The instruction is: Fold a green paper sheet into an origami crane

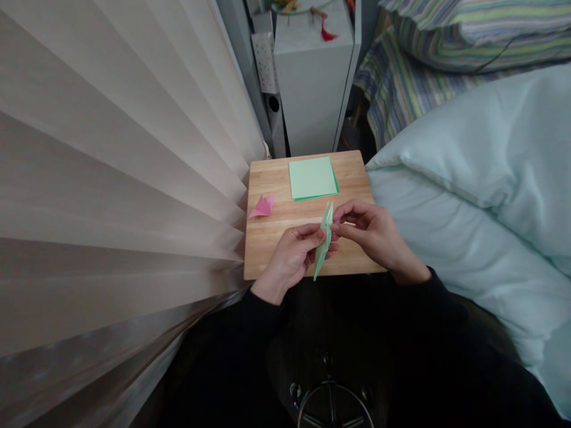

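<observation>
My left hand [294, 252] pinches a folded piece of light green origami paper [323, 244], thumb on the near face and fingers behind it. The folded paper is narrow, stands on a slant and has split points at its top. On its right edge, my right hand [368, 230] has thumb and forefinger closed at the paper's upper part. Both hands are held over the front of a small wooden table [272, 249]. A pink folded paper figure [263, 205] lies at the table's left. Behind the hands lies a stack of green square paper sheets [313, 177].
A pleated curtain [134, 178] hangs close along the left. To the right is a bed with a pale blue quilt [446, 208] and striped bedding [410, 83]. A white cabinet [312, 95] stands behind the table, with a red tassel [328, 34] on top.
</observation>
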`<state>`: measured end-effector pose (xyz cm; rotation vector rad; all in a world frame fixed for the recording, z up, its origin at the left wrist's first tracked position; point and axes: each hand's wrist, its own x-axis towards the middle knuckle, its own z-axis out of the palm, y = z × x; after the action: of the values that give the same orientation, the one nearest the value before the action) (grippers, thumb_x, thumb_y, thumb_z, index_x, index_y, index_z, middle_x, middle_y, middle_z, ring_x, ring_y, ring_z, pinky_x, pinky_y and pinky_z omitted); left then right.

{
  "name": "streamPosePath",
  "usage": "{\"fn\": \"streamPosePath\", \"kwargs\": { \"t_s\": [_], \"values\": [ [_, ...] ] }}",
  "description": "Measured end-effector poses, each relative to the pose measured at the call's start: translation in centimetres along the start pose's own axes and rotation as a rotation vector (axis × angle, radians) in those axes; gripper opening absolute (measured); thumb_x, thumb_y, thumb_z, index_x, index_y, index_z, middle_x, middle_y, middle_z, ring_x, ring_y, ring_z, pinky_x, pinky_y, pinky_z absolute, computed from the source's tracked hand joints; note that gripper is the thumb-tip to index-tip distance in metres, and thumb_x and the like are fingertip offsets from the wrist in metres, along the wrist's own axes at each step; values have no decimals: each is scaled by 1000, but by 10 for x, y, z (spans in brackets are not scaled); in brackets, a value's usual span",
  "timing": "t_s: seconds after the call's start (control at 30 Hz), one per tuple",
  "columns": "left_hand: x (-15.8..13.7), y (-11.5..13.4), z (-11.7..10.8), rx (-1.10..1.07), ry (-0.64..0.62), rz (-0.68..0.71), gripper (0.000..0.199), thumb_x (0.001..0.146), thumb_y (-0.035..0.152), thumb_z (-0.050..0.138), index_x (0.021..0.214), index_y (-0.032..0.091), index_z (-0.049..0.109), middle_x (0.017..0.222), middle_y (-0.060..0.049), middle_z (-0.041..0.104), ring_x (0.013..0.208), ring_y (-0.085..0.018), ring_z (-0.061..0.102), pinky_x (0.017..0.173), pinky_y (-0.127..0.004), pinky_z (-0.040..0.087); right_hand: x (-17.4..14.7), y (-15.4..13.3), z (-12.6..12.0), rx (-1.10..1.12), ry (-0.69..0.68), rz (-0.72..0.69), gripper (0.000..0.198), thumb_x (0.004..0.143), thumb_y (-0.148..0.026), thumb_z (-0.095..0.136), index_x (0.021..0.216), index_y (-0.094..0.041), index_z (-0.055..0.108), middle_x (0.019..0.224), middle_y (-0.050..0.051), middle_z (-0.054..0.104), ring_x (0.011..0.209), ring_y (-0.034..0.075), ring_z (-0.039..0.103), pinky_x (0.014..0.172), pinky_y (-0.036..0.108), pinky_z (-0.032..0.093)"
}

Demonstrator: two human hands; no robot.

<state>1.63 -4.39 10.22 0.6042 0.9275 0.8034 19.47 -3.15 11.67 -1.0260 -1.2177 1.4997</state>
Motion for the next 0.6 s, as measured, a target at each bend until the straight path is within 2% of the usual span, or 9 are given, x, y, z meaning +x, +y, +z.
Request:
{"fn": "streamPosePath", "kwargs": {
  "t_s": [0.1,0.2,0.4,0.5,0.6],
  "values": [
    [0,-1,-1,74,13,-6,34,78,47,86,87,15,79,92,-11,81,73,-18,76,64,-26,58,0,-2,0,-11,-11,51,32,71,-38,92,81,-19,68,72,-1,70,66,15,67,65,30,54],
    [-1,0,-2,91,-36,1,38,73,49,90,88,15,80,92,-11,82,74,-19,77,63,-25,58,0,-3,0,-10,-4,71,34,68,-37,93,75,-19,65,66,-2,69,60,14,66,57,27,52],
    [-3,5,1,101,-15,20,36,66,43,94,85,15,80,86,-9,81,74,-18,75,65,-27,57,0,-3,5,-12,31,62,35,77,-48,86,74,-19,66,62,0,70,54,15,67,53,28,54],
    [-2,4,3,97,28,115,32,66,40,94,82,16,80,84,-8,81,74,-18,75,71,-29,59,0,0,9,2,80,35,37,81,-52,81,75,-19,66,61,-1,68,51,13,65,52,28,56],
    [0,0,4,167,100,258,29,71,40,91,84,17,81,85,-7,82,74,-17,76,77,-32,61,0,4,11,11,91,28,35,80,-50,83,79,-19,67,66,-1,69,56,13,67,52,26,55]
  ]
}}
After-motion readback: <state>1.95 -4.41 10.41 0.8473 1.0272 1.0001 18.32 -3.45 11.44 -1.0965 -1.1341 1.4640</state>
